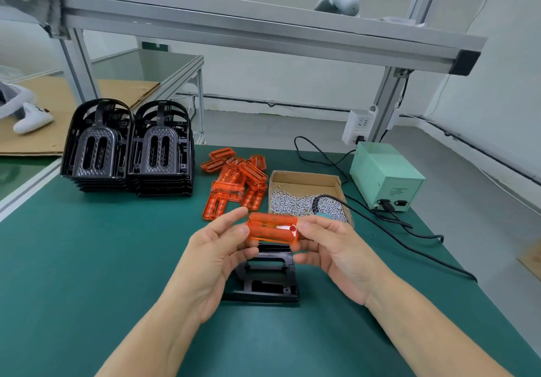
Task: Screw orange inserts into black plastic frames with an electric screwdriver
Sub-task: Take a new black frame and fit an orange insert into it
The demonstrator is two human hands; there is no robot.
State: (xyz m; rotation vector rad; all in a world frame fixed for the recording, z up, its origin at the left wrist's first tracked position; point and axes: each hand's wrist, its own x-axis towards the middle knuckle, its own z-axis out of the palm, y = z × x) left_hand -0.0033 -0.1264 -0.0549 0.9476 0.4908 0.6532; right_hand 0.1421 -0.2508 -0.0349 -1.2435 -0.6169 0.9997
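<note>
Both hands' grip (pixel 272 230) on one orange insert (pixel 272 227) above one black frame (pixel 266 277).

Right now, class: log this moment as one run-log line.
left hand: holds orange insert | right hand: holds it | black frame: on table, underneath

Hands: our left hand (pixel 215 248) and right hand (pixel 333 248) pinch one orange insert (pixel 272 227) by its ends.
Below: a black frame (pixel 266 277) lies on our green desk (pixel 87 259).
Behind: stacked frames (pixel 128 148), loose inserts (pixel 237 180), a box of screws (pixel 304 198).
</note>
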